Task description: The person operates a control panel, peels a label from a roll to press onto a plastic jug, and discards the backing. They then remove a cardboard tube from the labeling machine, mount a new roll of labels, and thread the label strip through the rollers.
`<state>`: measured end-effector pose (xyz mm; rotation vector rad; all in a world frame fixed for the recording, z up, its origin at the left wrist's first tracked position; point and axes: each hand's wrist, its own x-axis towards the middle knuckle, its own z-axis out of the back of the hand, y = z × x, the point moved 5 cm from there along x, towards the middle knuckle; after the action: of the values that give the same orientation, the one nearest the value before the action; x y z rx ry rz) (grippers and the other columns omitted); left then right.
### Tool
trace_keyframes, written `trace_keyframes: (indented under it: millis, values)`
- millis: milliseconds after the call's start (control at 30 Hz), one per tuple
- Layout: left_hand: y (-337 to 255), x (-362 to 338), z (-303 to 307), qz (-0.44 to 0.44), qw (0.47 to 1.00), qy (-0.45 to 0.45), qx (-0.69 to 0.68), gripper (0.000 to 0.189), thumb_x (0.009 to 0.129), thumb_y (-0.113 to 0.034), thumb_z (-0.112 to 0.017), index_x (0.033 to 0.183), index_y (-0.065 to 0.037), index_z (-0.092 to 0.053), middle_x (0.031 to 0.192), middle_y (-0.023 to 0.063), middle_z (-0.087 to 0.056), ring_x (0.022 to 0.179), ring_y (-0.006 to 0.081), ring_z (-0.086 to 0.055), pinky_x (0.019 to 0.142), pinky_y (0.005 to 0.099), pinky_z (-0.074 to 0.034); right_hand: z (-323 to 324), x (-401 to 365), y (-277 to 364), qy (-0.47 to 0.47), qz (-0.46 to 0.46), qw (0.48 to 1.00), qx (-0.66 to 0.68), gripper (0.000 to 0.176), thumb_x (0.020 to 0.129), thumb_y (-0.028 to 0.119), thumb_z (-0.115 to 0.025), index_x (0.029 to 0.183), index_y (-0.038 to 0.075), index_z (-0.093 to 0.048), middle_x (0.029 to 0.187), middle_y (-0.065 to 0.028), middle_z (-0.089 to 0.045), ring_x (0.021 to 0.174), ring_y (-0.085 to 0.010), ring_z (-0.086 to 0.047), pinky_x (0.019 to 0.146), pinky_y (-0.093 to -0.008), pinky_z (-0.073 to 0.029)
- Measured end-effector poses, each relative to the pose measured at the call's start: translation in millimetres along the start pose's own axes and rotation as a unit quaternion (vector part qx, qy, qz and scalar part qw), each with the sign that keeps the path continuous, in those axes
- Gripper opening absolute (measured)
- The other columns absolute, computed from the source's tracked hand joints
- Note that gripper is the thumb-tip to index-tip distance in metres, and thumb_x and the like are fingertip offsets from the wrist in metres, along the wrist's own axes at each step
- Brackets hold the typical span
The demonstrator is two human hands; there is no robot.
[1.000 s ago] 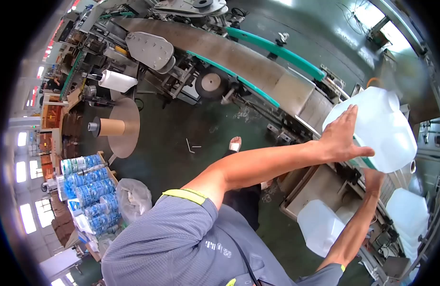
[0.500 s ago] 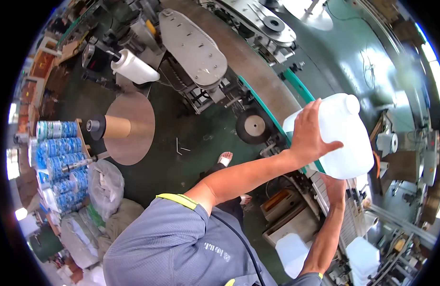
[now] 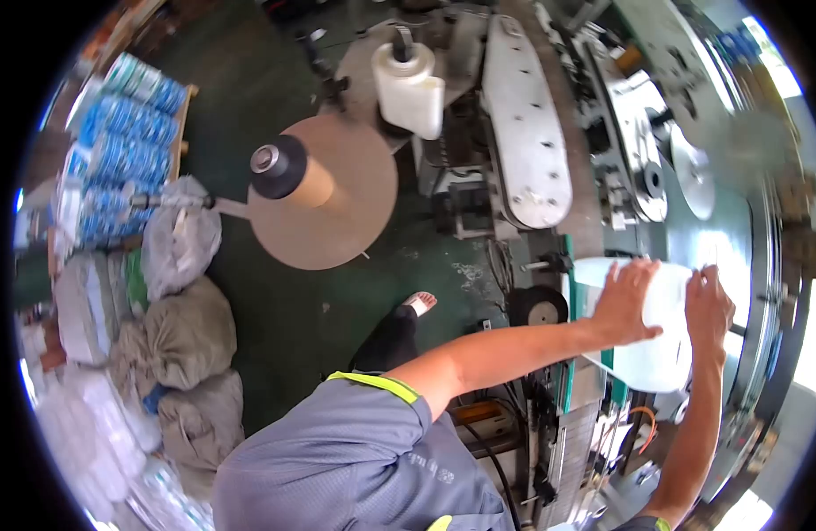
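Note:
A large translucent white plastic jug [image 3: 662, 356] is between my two hands, over the conveyor [image 3: 588, 382] with its green side rails. My left hand [image 3: 624, 305] lies across the jug's near side with the fingers bent over it and the thumb along its wall. On the far right side my right hand [image 3: 710, 310] holds the jug near the edge, fingers curled. The jug's neck, visible earlier, is hidden now. Its left part overlaps the rail in this view.
Left of the conveyor stand a machine with a long pale metal plate [image 3: 524, 133], a black wheel [image 3: 540, 311] and a big brown disc [image 3: 363, 208] with a cardboard core. Stacked blue-and-white packs [image 3: 134, 133] and stuffed sacks [image 3: 191, 332] line the left.
The view has swung, so the machinery appears further right. The jug has turned and its neck has gone from sight. My right hand has moved from beneath the jug to its right side.

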<state>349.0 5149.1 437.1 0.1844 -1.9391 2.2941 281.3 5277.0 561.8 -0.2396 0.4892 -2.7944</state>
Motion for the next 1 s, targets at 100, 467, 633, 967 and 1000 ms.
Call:
trace_keyframes:
  millis: [100,467,633,967,1000]
  values:
    - [3.0,11.7,7.2,0.025,1.0,0.009,-0.002,0.114,0.065,-0.041,-0.092,0.153,-0.001,-0.032,0.152,0.0192,-0.041,0.147,0.035,-0.033,0.124,0.0582,-0.018,-16.6,17.8,-4.3,-0.024,-0.009,0.999,-0.033,0.014,0.103,0.022,-0.054,0.102,0.008,-0.054,0.072,-0.0179,-0.07,0.066,-0.0394,-0.07,0.061,-0.0495,-0.055]
    - [39.8,-11.9,87.7,-0.034,0.997,0.068,-0.03,0.117,0.07,-0.054,-0.087,0.155,0.005,-0.032,0.152,0.0252,-0.046,0.141,0.0416,-0.045,0.12,0.0541,-0.03,-12.4,44.9,4.3,-0.059,-0.262,0.96,0.078,0.062,0.103,0.067,-0.041,0.123,0.015,-0.069,0.117,-0.016,-0.073,0.106,-0.0398,-0.07,0.088,-0.0502,-0.052]
    - [169.6,-247.3,279.0,0.164,0.971,0.116,0.132,0.066,0.088,-0.059,-0.069,0.132,-0.01,-0.065,0.125,0.0159,-0.071,0.115,0.0352,-0.068,0.094,0.0469,-0.055,-88.7,-84.1,-43.9,-0.447,-0.22,0.82,0.283,0.029,0.104,0.026,-0.063,0.122,0.005,-0.072,0.132,-0.0069,-0.066,0.121,-0.0228,-0.063,0.101,-0.0385,-0.052]
    - [98.3,-912.4,452.8,0.609,0.379,-0.665,0.208,0.047,0.092,-0.04,-0.055,0.106,0.001,-0.073,0.112,0.0266,-0.072,0.111,0.0428,-0.068,0.097,0.0508,-0.053,-115.3,-167.1,135.0,-0.279,-0.182,0.94,0.076,0.027,0.104,0.026,-0.061,0.122,0.009,-0.072,0.13,-0.0055,-0.066,0.119,-0.0199,-0.063,0.1,-0.0369,-0.05]
    - [122.9,-961.5,430.8,0.628,0.396,-0.635,0.214,0.047,0.091,-0.04,-0.056,0.103,0.002,-0.072,0.109,0.0267,-0.072,0.107,0.044,-0.069,0.095,0.0513,-0.053,-112.6,-163.2,150.5,-0.255,-0.165,0.952,0.032,0.027,0.104,0.026,-0.061,0.122,0.01,-0.072,0.129,-0.0054,-0.066,0.119,-0.0196,-0.063,0.099,-0.0367,-0.05]
